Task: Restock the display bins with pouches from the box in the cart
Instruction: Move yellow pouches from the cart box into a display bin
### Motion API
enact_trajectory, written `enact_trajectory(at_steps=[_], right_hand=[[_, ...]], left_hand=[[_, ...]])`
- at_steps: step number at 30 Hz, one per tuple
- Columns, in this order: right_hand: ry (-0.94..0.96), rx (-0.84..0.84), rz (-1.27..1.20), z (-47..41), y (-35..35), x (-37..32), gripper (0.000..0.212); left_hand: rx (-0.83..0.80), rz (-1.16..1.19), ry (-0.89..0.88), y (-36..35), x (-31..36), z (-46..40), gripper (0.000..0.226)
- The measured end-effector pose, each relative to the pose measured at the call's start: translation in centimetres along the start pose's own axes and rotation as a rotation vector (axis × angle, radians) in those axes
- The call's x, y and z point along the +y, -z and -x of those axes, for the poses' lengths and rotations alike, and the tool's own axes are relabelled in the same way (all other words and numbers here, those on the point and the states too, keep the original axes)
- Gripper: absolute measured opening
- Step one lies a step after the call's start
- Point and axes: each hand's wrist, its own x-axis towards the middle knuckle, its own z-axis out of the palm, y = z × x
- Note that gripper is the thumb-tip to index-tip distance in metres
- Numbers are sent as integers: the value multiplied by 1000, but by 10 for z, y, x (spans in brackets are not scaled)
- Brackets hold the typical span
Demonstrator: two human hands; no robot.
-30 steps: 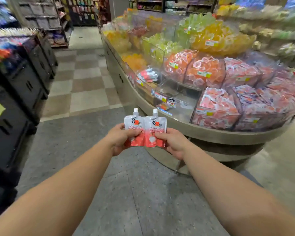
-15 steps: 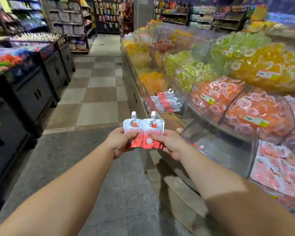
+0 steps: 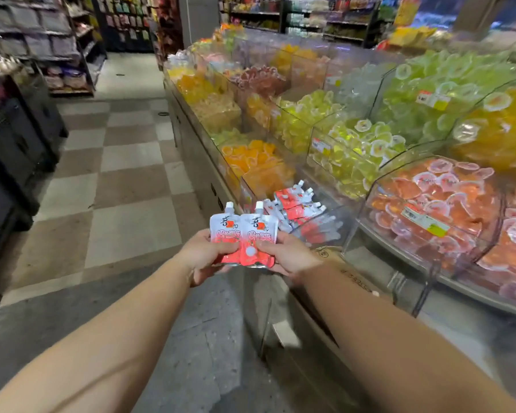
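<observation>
Moved closer, pouch bin [image 3: 313, 222] now just past our hands. Left hand [image 3: 204, 253] grips left pouch [image 3: 224, 231], right hand [image 3: 289, 257] pinches right pouch [image 3: 258, 234], side by side.

Two hands [image 3: 204, 254] [image 3: 289, 257]; two held pouches [image 3: 243, 234]; several more pouches in clear bin [image 3: 298, 207].

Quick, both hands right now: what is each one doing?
Left hand: closed, its grip on the left pouch, spout up.
Right hand: closed, its grip on the right pouch, spout up.
</observation>
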Motion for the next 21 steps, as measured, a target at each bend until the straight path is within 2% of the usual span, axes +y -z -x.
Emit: enact_trajectory(at_steps=[3,6,8,11,14,17,19,21], right_hand=[[19,74,-54,-46,-23,-14,36],[28,196,-88,-81,-34,-33,14],[28,289,-85,-101,-31,-38,9],[15,447,-146,-126,-12,-42,19],[-50,591,-133,-153,17,-48,14],[-72,735,-208,-191,44,-48,22],[-112,813,-236,-219,57,-45,28],[-155,847,-264,-243,65,-44,33]], left_hand=[[-62,-69,-2,33,32,-45,19],[-82,-126,-14,54,65,-94,17],[-112,-175,-9,54,78,-124,14],[-136,-198,8,41,88,-169,21],[-210,-217,15,25,99,-211,17],[-222,-208,29,16,113,-245,19],[-208,-226,53,16,125,-268,29],[-208,-227,80,15,135,-291,48]])
